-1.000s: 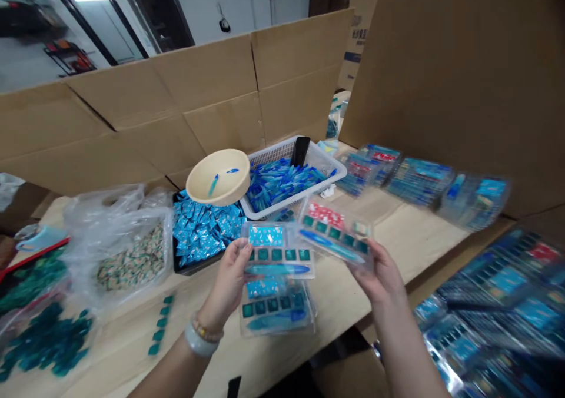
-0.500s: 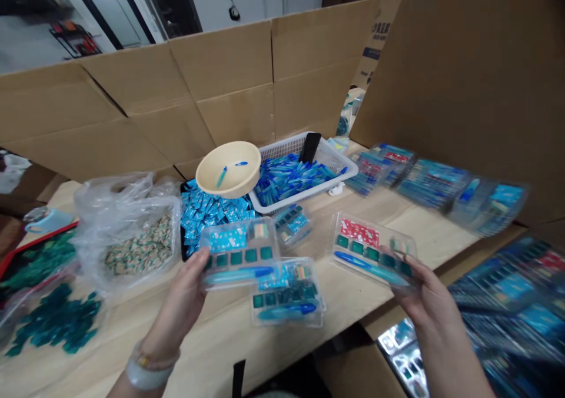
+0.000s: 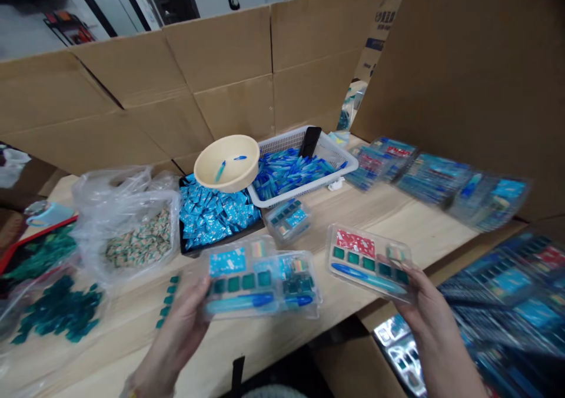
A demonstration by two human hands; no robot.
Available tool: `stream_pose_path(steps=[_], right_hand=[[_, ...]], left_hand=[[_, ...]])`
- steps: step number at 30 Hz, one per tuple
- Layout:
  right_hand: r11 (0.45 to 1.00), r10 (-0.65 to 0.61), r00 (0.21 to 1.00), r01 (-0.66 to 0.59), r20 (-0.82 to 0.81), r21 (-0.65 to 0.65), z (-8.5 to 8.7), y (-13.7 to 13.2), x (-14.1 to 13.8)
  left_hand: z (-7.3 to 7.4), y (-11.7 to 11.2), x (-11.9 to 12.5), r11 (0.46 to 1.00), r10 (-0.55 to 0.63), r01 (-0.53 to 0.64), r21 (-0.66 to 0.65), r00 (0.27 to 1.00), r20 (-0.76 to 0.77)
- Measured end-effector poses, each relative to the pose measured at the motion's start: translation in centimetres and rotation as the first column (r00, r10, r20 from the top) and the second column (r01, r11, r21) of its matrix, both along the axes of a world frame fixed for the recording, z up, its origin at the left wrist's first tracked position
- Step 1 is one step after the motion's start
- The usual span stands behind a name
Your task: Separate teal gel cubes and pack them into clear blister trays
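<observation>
My left hand (image 3: pixel 188 315) is closed on the left end of a clear plastic case (image 3: pixel 242 282), which holds a blue packet, a row of dark green squares and a blue pen. It overlaps a similar case (image 3: pixel 306 286) and hides much of it; whether the two touch, I cannot tell. My right hand (image 3: pixel 421 307) grips the right end of another clear case (image 3: pixel 358 261). That one has a red packet above its green squares and blue pen, and is tilted above the table's front edge. Behind them lies a smaller-looking filled case (image 3: pixel 288 220).
A cream bowl (image 3: pixel 227 177) overlaps a black tray of blue packets (image 3: pixel 216 215) and a white basket (image 3: pixel 304 196) of pens with a phone. Filled cases (image 3: pixel 435 177) line the right; more are stacked lower right (image 3: pixel 507 292). Green squares (image 3: pixel 59 309) lie left. Cardboard (image 3: pixel 233 50) walls the back.
My left hand has lowered its case, so it covers more of the one behind. My right hand's case has shifted slightly down and left. A row of green squares now shows beside my left wrist.
</observation>
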State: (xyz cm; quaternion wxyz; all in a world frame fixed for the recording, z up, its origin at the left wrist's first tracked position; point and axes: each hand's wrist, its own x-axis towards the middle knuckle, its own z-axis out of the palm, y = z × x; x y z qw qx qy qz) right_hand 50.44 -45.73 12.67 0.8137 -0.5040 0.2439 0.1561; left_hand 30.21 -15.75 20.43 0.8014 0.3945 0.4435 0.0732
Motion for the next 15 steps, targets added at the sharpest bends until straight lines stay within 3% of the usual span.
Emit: stream_pose_path(steps=[3, 8, 10, 12, 15], right_hand=[[0.997, 0.068, 0.998, -0.068, 0.001, 0.019, -0.7, 0.1, -0.1], [0.998, 0.034, 0.999, -0.034, -0.006, 0.047, -1.2, -0.5, -0.2], [0.998, 0.024, 0.999, -0.022, -0.024, 0.058, -1.6, -1.0, -0.1], [0.998, 0.013, 0.999, -0.012, -0.031, 0.059, -2.6, -1.3, 0.2], [0.999, -0.025, 1.0, 0.025, 0.009, -0.024, -5.7, -1.4, 0.6]], left_hand=[[-0.9, -2.6, 1.2, 0.992, -0.117, 0.115, 0.053, 0.993, 0.035], [-3.2, -4.6, 2.6, 0.924, -0.112, 0.136, 0.356, 0.99, -0.089], [-3.9, -4.7, 2.9, 0.894, -0.128, 0.173, 0.413, 0.982, -0.136], [-4.4, -4.8, 3.1, 0.887, -0.154, 0.209, 0.412, 0.975, -0.162], [-4.7, -5.2, 3.6, 0.892, -0.148, 0.227, 0.392, 0.964, -0.22]])
